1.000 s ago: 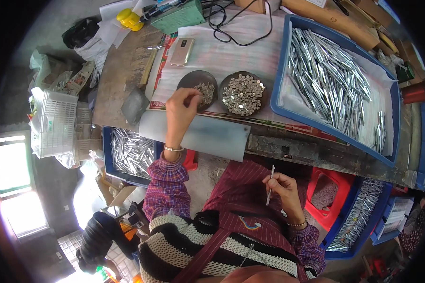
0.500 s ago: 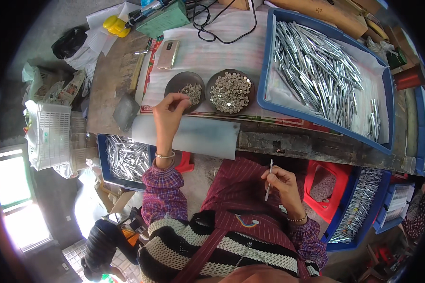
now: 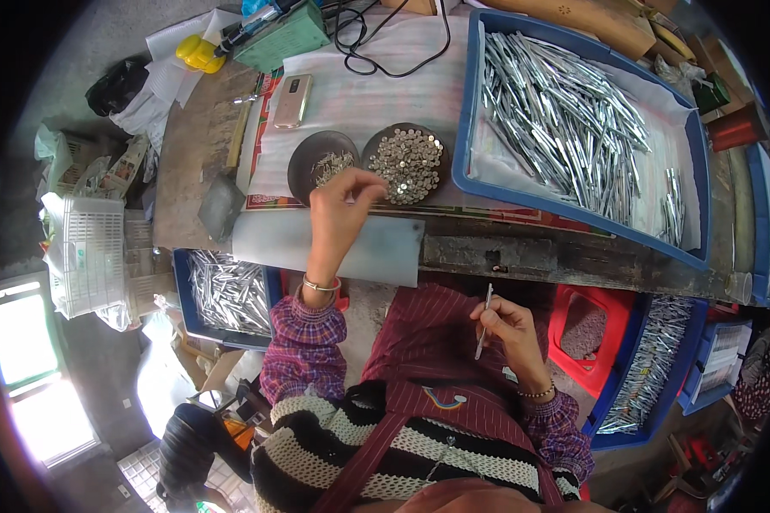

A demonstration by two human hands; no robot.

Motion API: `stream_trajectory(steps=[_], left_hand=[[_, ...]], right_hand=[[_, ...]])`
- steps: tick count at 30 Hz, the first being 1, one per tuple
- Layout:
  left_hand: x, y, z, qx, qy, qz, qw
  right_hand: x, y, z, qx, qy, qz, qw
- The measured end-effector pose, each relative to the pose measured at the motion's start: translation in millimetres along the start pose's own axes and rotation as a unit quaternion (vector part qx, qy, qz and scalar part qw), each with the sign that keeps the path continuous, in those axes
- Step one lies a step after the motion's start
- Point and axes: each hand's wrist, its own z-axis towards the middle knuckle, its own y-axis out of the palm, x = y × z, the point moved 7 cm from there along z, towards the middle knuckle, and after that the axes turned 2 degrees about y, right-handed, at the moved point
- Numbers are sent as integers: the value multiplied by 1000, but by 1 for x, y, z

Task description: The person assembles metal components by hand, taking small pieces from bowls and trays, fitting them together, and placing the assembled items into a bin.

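Over the near edge of the workbench, my left hand (image 3: 337,219) is closed in a pinch between two dark round dishes. Whatever its fingertips hold, if anything, is too small to make out. The left dish (image 3: 299,178) contains thin, short metal pins (image 3: 332,164). Its neighbour, the right dish (image 3: 371,147), is filled with small round metal discs (image 3: 412,158), and my fingertips are at its left edge. Above my lap, my right hand (image 3: 513,333) grips a slim silvery metal rod (image 3: 488,297), held nearly upright between thumb and fingers.
A blue tray (image 3: 462,162) of long silvery metal strips stands on the right of the bench. A phone (image 3: 293,101) lies behind the dishes. Lower down are blue bins of metal pieces, left (image 3: 182,295) and right (image 3: 691,350), plus a red stool (image 3: 560,329).
My left hand has moved right, from the dish of pins to the edge of the dish of discs, still pinched. My right hand keeps the rod in almost the same place.
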Motion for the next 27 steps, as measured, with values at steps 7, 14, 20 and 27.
stream_trajectory(steps=[7, 14, 20, 27], left_hand=[[-25, -10, 19, 52, -25, -36, 998], [-12, -3, 10, 24, -35, -66, 997], [-6, -6, -9, 23, -90, -181, 979], [4, 20, -30, -33, -112, -251, 961]], right_hand=[[4, -2, 2, 0, -13, -1, 1000], [0, -4, 1, 13, -36, 6, 999], [-1, -6, -1, 15, -14, 33, 999], [-8, -22, -3, 81, -37, 47, 995]])
